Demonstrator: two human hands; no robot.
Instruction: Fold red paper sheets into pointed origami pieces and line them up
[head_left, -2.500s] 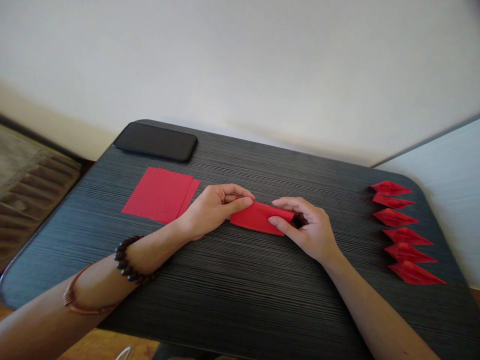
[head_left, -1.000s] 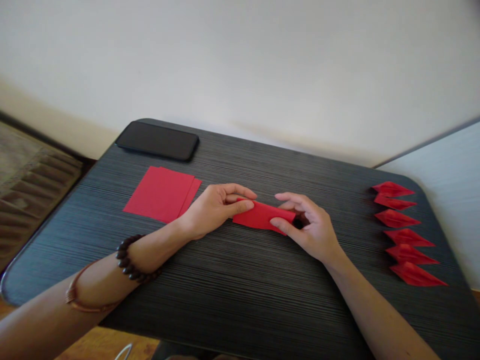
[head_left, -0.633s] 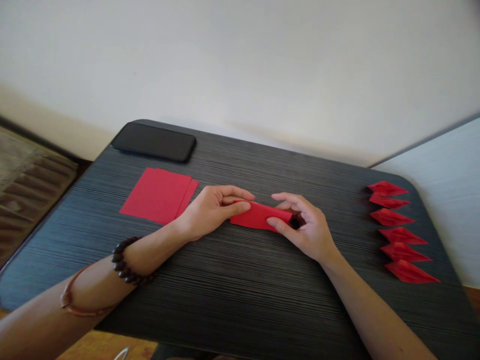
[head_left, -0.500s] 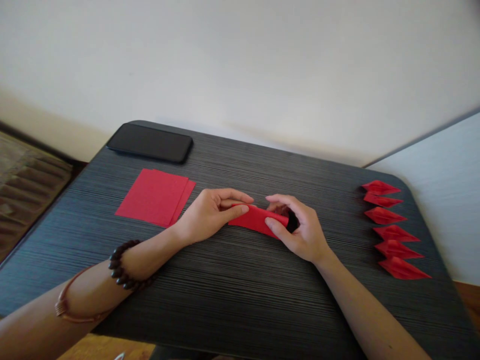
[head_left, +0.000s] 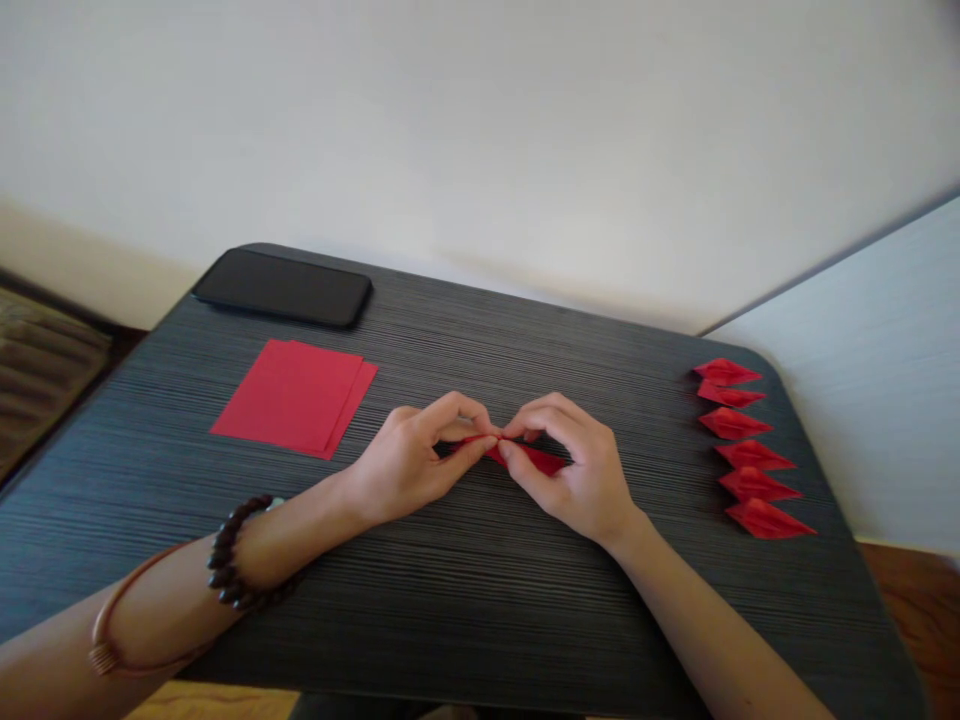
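Observation:
A folded piece of red paper (head_left: 541,460) lies near the middle of the dark table (head_left: 480,600), mostly covered by my fingers. My left hand (head_left: 420,455) pinches its upper edge between thumb and fingertips. Right beside it, my right hand (head_left: 568,455) pinches the same edge, so the two thumbs nearly meet. To the left of my hands rests a small stack of square red paper sheets (head_left: 289,397). How the paper is folded under the fingertips is hidden.
Several folded red paper shapes (head_left: 754,456), pointed at both ends, stand in a column along the right side. A black smartphone (head_left: 285,287) lies at the back left. Behind the table rises a pale wall (head_left: 480,140).
Both hands have come together at the middle of the red paper and now pinch its edge. The paper looked like a wider curled strip before. The view has shifted slightly.

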